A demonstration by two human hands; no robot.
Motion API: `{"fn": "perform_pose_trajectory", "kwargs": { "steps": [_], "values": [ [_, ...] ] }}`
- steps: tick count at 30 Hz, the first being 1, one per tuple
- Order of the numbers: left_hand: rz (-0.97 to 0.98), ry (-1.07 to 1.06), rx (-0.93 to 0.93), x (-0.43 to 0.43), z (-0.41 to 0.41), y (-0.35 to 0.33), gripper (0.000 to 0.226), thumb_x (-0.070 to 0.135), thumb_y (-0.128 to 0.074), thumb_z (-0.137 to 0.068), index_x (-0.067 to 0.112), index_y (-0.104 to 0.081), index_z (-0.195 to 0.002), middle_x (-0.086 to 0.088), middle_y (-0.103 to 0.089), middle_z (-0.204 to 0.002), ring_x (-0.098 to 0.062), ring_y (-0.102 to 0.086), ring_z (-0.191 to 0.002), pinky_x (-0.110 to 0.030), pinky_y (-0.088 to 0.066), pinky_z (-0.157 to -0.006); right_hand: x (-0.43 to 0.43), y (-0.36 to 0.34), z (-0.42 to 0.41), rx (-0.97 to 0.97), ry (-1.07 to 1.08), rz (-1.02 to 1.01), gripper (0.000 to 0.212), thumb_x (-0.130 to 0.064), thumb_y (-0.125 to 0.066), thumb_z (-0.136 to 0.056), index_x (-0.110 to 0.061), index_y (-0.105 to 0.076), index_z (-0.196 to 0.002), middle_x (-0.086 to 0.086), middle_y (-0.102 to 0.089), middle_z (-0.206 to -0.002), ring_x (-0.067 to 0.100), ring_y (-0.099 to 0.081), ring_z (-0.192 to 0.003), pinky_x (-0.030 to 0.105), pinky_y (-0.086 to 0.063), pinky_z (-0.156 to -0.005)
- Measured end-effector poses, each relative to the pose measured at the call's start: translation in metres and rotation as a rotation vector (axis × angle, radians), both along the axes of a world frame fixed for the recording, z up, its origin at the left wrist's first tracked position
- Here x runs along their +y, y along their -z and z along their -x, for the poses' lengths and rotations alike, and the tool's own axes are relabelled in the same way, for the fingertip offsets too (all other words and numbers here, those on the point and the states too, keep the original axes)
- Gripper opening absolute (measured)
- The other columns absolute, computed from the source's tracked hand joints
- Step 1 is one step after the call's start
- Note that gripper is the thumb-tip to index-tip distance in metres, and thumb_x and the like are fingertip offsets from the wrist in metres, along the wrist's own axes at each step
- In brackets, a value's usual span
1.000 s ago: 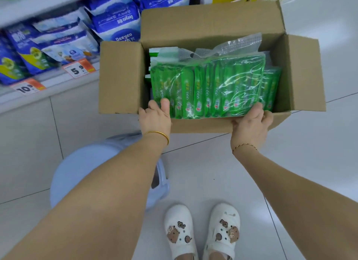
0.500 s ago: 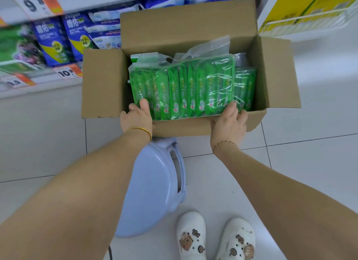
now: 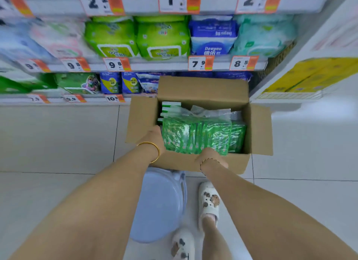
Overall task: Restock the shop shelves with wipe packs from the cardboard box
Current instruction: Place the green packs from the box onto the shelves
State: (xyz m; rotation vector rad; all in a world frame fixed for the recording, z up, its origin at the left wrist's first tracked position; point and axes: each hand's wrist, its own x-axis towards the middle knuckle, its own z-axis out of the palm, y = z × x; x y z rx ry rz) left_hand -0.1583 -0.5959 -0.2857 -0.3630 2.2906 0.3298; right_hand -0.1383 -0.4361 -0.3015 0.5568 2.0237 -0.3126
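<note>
Stool (image 3: 158, 205) below; left grip (image 3: 153, 137) and right grip (image 3: 211, 157) both clasp the near wall of the cardboard box (image 3: 203, 89), wipe packs (image 3: 195, 136) inside. Step: carrying stock to the shelves (image 3: 155, 67). Next, judged: set box down, free one grip.

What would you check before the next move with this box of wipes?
1. Left hand gripping the cardboard box: ok.
2. Right hand gripping its near wall: ok.
3. Flaps open, green wipe packs reachable: ok.
4. Packs loose for shelving: not ok, clear wrap covers the bundle.
5. Blue stool below the box for setting down: ok.
6. Free shelf space: cannot tell, blurred.
</note>
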Motion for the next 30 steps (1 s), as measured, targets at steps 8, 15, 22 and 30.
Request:
{"fn": "perform_pose_trajectory", "kwargs": {
  "steps": [8, 15, 22, 30],
  "values": [
    [-0.049, 0.011, 0.010, -0.072, 0.026, -0.084, 0.051, 0.011, -0.052, -0.089, 0.005, -0.032, -0.135, -0.021, -0.053, -0.125, -0.037, -0.053, -0.114, -0.042, -0.045, -0.092, -0.068, -0.095, 0.034, 0.173, -0.071, 0.045, 0.009, -0.010, -0.047, -0.086, -0.013, -0.045, -0.078, 0.003, -0.052, -0.079, 0.025, -0.056, -0.083, 0.035, -0.045, -0.080],
    [-0.146, 0.152, 0.057, -0.175, 0.022, -0.142, 0.031, 0.012, -0.048, -0.090, 0.005, -0.048, -0.121, -0.010, -0.059, -0.109, -0.032, -0.058, -0.105, -0.036, -0.047, -0.085, -0.161, -0.128, -0.002, 0.234, 0.137, 0.010, 0.014, -0.011, -0.047, -0.087, -0.009, -0.053, -0.099, 0.010, -0.060, -0.097, 0.027, -0.058, -0.091, 0.035, -0.049, -0.081],
    [-0.102, 0.371, 0.037, -0.193, 0.020, -0.191, 0.025, 0.005, -0.045, -0.092, 0.002, -0.051, -0.116, -0.015, -0.056, -0.096, -0.027, -0.052, -0.086, -0.030, -0.039, -0.071, -0.192, -0.165, -0.026, 0.248, 0.297, -0.024, 0.007, -0.009, -0.045, -0.087, -0.011, -0.048, -0.094, 0.010, -0.059, -0.101, 0.028, -0.058, -0.096, 0.035, -0.047, -0.082],
    [-0.002, 0.377, 0.022, -0.154, 0.043, -0.206, 0.034, 0.014, -0.046, -0.094, 0.000, -0.049, -0.125, -0.018, -0.058, -0.122, -0.031, -0.057, -0.113, -0.037, -0.046, -0.094, -0.153, -0.188, 0.001, 0.282, 0.275, -0.017, 0.013, -0.013, -0.046, -0.090, -0.008, -0.053, -0.100, 0.007, -0.052, -0.090, 0.025, -0.052, -0.082, 0.031, -0.042, -0.072]
  ]
}}
